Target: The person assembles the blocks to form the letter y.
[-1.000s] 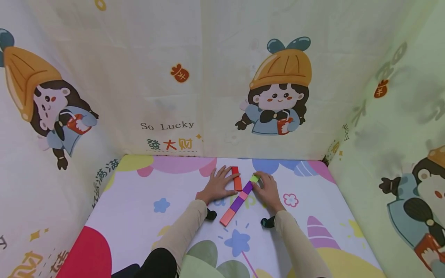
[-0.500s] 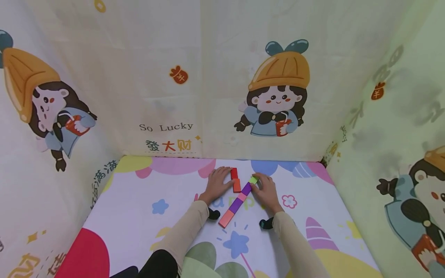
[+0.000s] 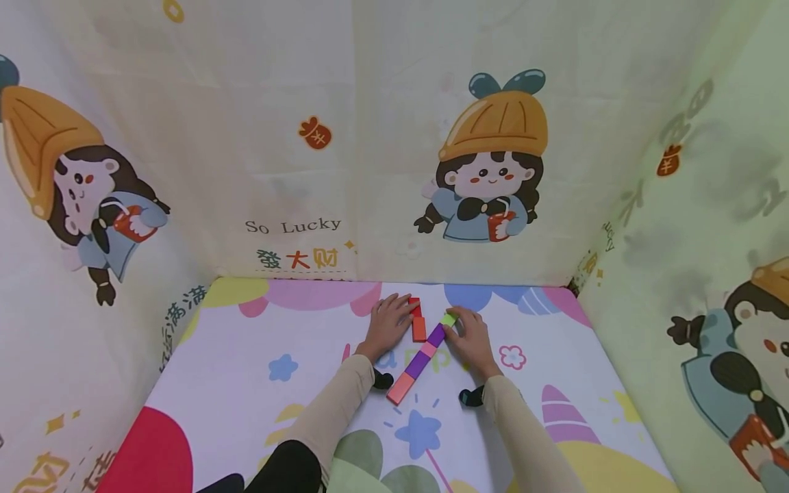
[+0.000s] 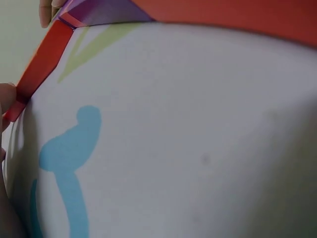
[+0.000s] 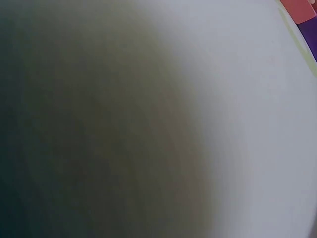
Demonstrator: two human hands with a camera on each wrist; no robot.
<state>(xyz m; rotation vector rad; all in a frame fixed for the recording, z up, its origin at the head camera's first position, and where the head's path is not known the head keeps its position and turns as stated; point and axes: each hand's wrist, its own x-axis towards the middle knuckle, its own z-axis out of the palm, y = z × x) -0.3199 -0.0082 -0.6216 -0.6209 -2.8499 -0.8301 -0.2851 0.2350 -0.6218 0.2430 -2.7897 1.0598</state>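
In the head view a diagonal row of blocks lies flat: a salmon block (image 3: 401, 388), a purple block (image 3: 417, 364), a small pink block (image 3: 428, 349), another purple block (image 3: 435, 335) and a green block (image 3: 448, 319). My right hand (image 3: 472, 340) pinches the green block at the row's far end. To the left stand an orange block (image 3: 419, 329) and, beyond it, a red block (image 3: 415, 306), end to end. My left hand (image 3: 388, 325) has its fingertips at the red block, partly covering it. The left wrist view shows fingertips on both sides of its end (image 4: 13, 110).
The blocks lie on a printed mat (image 3: 246, 397) with stars, flowers and letters. A patterned cloth wall (image 3: 382, 171) rises behind, with more cloth on both sides. Black wrist straps (image 3: 471, 397) show below the hands. Most of the right wrist view is dark blur.
My left hand's spread fingers have drawn together and closed in around the red block. The red and orange blocks now sit slightly offset. My right hand stays at the green block.
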